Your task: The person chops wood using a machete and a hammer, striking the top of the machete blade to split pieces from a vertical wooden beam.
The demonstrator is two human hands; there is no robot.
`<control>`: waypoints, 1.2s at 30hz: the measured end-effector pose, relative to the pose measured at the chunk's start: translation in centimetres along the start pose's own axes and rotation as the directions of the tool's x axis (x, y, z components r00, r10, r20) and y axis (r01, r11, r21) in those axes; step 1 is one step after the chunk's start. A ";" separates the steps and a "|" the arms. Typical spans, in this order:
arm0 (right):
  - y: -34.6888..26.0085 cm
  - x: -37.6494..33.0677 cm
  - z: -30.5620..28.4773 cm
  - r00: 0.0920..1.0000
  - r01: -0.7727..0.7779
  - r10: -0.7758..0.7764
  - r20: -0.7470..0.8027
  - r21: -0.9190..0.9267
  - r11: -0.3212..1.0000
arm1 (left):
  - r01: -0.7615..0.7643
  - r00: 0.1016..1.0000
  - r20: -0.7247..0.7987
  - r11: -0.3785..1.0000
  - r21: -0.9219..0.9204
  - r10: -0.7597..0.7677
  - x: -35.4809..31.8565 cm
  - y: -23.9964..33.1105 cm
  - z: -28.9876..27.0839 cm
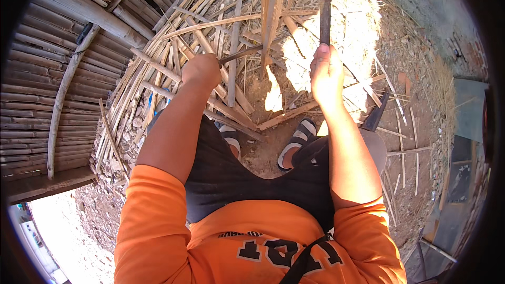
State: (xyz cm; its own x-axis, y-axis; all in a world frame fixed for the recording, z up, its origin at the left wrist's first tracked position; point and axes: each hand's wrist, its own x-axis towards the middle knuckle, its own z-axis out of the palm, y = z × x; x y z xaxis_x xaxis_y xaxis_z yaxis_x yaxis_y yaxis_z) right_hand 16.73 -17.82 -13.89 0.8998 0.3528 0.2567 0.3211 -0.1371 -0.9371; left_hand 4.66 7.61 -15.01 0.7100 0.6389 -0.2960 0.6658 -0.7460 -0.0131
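1. A tall, pale tan length of split wood (271,16) stands nearly upright ahead of you, between your two hands and just beyond your feet.
2. A narrow, dark, metal-looking blade (242,53) reaches sideways to the wood's left edge (whether it bites into a split, you cannot tell from here).
3. Your left hand (201,72) is curled into a fist around the near end of that blade.
4. Your right hand (327,73) wraps the lower handle of a dark hammer with a blunt, rounded head (325,16), its thumb along the handle; the hammer points away from you, right of the wood and apart from it.
5. Around the wood's foot lies a loose pile of pale split sticks and slats (235,26), partly sunlit.
6. Your black-and-white strapped sandals (297,142) rest on brown earth nearer to you.
7. Farther left rises a slatted wall of weathered brown poles (37,100).
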 end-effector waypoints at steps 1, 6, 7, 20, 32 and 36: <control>2.0 -0.5 0.3 0.999 0.034 -0.032 0.016 -0.123 0.992 | 0.003 1.000 -0.003 1.000 0.000 -0.003 0.2 0.1 0.3; 5.8 -0.5 1.3 0.886 -0.271 0.426 0.182 -0.543 0.795 | -0.010 1.000 -0.020 1.000 0.004 0.010 -0.5 1.1 -0.5; 5.5 -0.1 1.1 0.910 -0.283 0.380 0.169 -0.418 0.863 | -0.011 1.000 -0.006 1.000 0.003 0.011 -0.7 1.3 -0.7; 6.3 -0.9 2.0 0.934 -0.200 0.310 0.176 -0.461 0.864 | -0.030 0.999 0.017 0.999 0.028 0.030 0.0 1.4 0.0; 7.1 -0.5 1.8 0.907 -0.223 0.375 0.192 -0.536 0.814 | -0.020 0.998 0.067 0.998 0.060 0.016 2.4 0.7 -0.2; 6.8 0.8 1.2 0.968 -0.230 0.250 0.035 -0.288 0.930 | 0.028 0.999 0.018 0.999 0.028 -0.028 2.7 1.0 1.1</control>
State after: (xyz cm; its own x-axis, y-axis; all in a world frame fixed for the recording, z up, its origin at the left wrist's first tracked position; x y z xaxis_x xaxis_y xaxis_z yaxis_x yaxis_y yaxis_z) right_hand 19.31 -17.33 -20.35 0.9406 0.3396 0.0060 0.1770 -0.4750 -0.8620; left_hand 6.95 8.38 -16.84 0.6865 0.6564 -0.3128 0.6788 -0.7328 -0.0480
